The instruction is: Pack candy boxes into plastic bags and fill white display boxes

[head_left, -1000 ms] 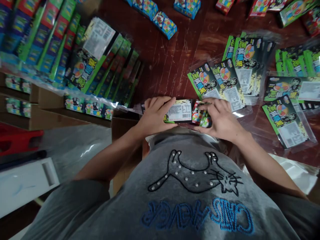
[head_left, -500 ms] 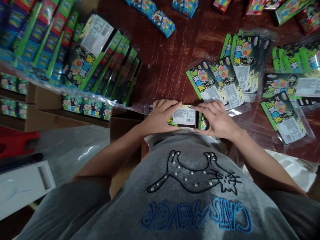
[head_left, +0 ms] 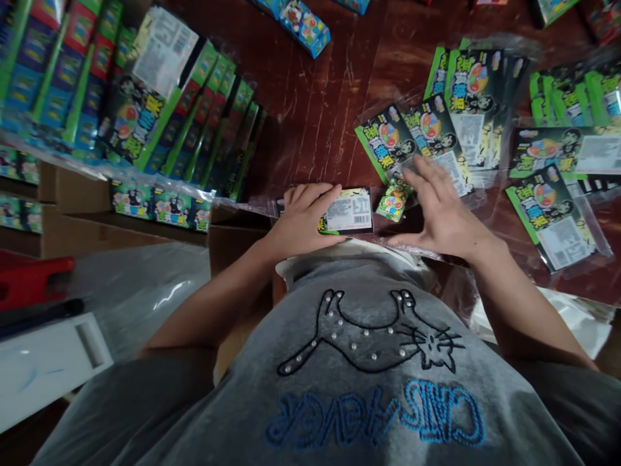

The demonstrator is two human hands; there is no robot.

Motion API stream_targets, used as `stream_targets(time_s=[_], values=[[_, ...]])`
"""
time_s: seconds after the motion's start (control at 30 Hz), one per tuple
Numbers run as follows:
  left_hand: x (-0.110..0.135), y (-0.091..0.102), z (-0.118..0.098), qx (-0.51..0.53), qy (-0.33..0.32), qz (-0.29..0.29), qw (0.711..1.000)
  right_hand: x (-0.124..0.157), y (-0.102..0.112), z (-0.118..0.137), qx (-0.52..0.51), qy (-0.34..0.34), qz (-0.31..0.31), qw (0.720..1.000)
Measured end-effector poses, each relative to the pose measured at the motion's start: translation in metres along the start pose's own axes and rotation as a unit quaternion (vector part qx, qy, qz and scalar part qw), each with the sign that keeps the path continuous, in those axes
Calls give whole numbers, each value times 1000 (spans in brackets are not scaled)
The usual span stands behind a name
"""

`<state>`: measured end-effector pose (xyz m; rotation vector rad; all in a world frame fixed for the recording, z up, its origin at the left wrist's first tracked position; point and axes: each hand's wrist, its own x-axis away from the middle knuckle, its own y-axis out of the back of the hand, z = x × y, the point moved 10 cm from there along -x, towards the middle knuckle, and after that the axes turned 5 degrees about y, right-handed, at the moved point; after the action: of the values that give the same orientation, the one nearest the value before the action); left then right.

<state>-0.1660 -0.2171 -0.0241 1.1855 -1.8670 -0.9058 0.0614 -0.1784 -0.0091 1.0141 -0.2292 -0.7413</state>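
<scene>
My left hand (head_left: 306, 219) is closed over the left part of a flat black-and-green candy packet (head_left: 348, 212), whose white printed label faces up at the table's near edge. Just right of that packet lies a small green candy box (head_left: 392, 199), tilted and apart from it. My right hand (head_left: 439, 210) is open beside the small box, thumb and fingers spread. Its fingertips reach over the lower part of two bagged candy packets (head_left: 385, 139). Whether the right fingers touch the box, I cannot tell.
More bagged packets (head_left: 478, 97) lie in piles to the right. A long row of packed candy packets (head_left: 145, 97) leans at the left, above cardboard boxes (head_left: 77, 194) holding green boxes. A blue candy box (head_left: 305, 27) lies at the far side of the dark red table (head_left: 334, 110).
My right hand has opened and moved right, off the packet and the small green box. The small box now lies turned and separate. My left hand stays on the packet.
</scene>
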Motion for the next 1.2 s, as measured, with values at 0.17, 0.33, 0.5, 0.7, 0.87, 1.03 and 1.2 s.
stream_targets(time_s=[0.17,0.33,0.5,0.7,0.87,1.03,1.2], values=[[-2,1,-2,11,-6,-1,1000,5,-1,10,26,-6,19,999],[-1,0,-6,3,-6,-5,1000,-1,-13,33,24,-15,-2,1000],[1,6,2,7,1,-19,1000,5,-14,30,11,-34,-16,999],[-4,6,8,-22,0,-7,1000,7,-6,-3,-6,-60,-29,998],[-6,5,5,-31,6,3,999,-10,-8,-2,1,-25,24,999],[-9,7,11,-24,34,3,999,-14,-3,7,-34,15,55,998],[-12,6,11,-16,12,23,1000,-16,-1,5,-80,70,41,993]])
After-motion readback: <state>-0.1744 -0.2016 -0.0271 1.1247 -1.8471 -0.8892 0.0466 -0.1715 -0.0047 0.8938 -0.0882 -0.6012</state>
